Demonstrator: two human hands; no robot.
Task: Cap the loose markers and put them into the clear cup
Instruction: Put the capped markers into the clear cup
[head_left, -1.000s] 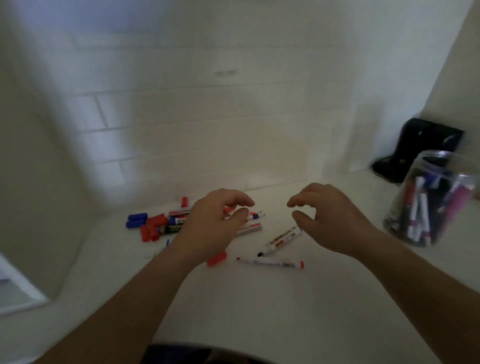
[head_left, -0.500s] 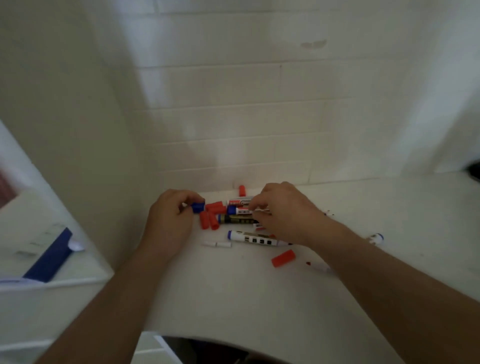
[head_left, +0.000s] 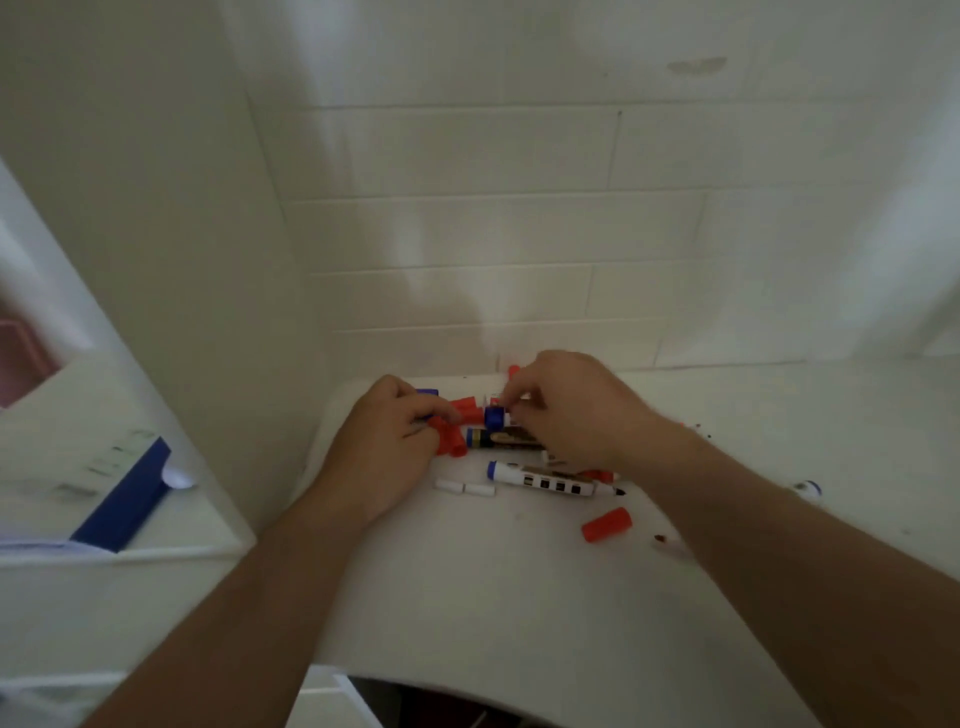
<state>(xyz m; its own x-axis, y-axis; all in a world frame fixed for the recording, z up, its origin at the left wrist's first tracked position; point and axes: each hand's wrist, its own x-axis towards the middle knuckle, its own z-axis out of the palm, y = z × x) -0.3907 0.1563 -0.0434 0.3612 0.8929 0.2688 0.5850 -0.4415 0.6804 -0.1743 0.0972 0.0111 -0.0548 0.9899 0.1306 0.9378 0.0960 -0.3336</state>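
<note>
Reaching into the pile at the back of the white desk (head_left: 519, 597), both hands at work among the markers. Left hand (head_left: 387, 447) curled over the red caps (head_left: 452, 441), fingers bent round something blue that is mostly hidden, so cannot tell exactly what is held. Right hand (head_left: 576, 410) arched over the heap, fingertips pinching a blue-capped marker (head_left: 494, 417) near its cap end. Just below that, a dark marker (head_left: 501, 440) lying flat, partly under the right hand. Nearer the front, a white marker with a blue end and black squares (head_left: 540, 480), uncapped, tip pointing right, close beside the right wrist. Two short white pieces (head_left: 465, 488) lying end to end just left of it. One loose red cap (head_left: 606, 525) apart from the pile, toward the front right. Another marker end with blue (head_left: 808, 490) well off to the right, blurred. Clear cup out of view. White brick wall (head_left: 467, 234) behind; blue flat thing (head_left: 124, 499) on a lower ledge to the left.
</note>
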